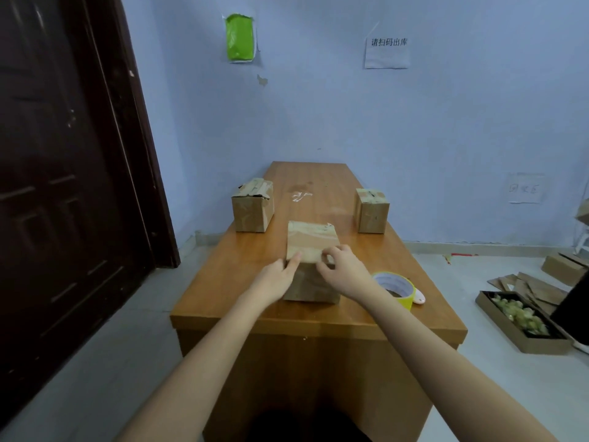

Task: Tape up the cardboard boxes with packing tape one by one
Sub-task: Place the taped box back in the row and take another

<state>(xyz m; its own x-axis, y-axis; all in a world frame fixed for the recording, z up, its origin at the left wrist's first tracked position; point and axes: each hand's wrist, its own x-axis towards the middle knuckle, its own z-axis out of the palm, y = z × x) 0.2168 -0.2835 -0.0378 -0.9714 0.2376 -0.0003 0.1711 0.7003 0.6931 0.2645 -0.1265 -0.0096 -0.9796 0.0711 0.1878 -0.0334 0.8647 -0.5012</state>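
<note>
A small cardboard box [311, 240] stands in the middle of the wooden table [223, 275], its top covered with tape. My left hand [277, 279] presses against the box's near left edge, thumb on the top. My right hand [342, 269] rests on the near right top edge, fingers curled and pinching at the tape there. A roll of yellow packing tape [395, 287] lies on the table just right of the box, behind my right wrist. Two more taped boxes stand farther back, one at the left [252, 207] and one at the right [371, 212].
A small white and pink object [420, 297] lies beside the tape roll. On the floor at the right sit a shallow tray of crumpled tape scraps [522, 323] and flattened cardboard [538, 287]. A dark door [63, 186] stands at the left. Bits of clear tape [299, 196] lie mid-table.
</note>
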